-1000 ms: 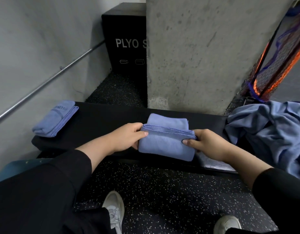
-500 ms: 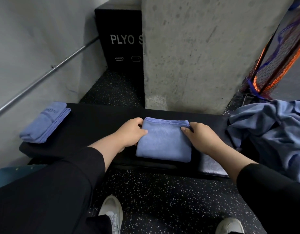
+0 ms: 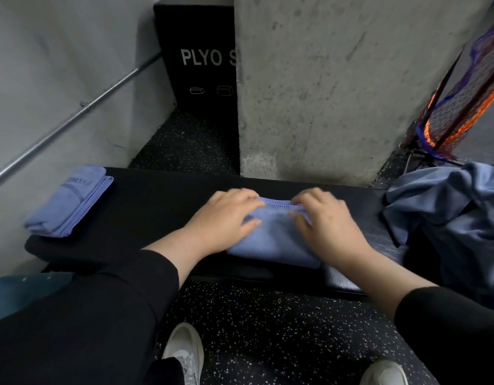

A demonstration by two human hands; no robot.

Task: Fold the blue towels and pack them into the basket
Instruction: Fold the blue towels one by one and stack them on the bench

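Blue terry under our fingertips: the left fingers (image 3: 241,197) lie fairly straight and spread across the folded towel (image 3: 276,237), reaching its stitched far hem, while the right fingers (image 3: 309,197) bend a little at that same hem; motion blur keeps us from telling whether they pinch the edge or only press it. Both palms rest on the cloth, our left hand (image 3: 226,220) over its nine o'clock side and our right hand (image 3: 328,220) over its three o'clock side, thumbs pointing inward with a strip of towel showing between them.

The towel sits at the middle of the black padded bench (image 3: 157,207), its near edge at the bench's six o'clock lip. At nine o'clock along the bench lies a finished towel (image 3: 69,202), folded and well apart from our hands. At three o'clock a heap of unfolded blue towels (image 3: 446,207) spills over the bench end.

We judge the step in hand to be flattening the last fold of this towel. Next we would need to lift the bundle without letting the layers slip and carry it off; no basket is clearly visible, though orange and blue netting (image 3: 462,107) stands at two o'clock, so where it goes remains uncertain
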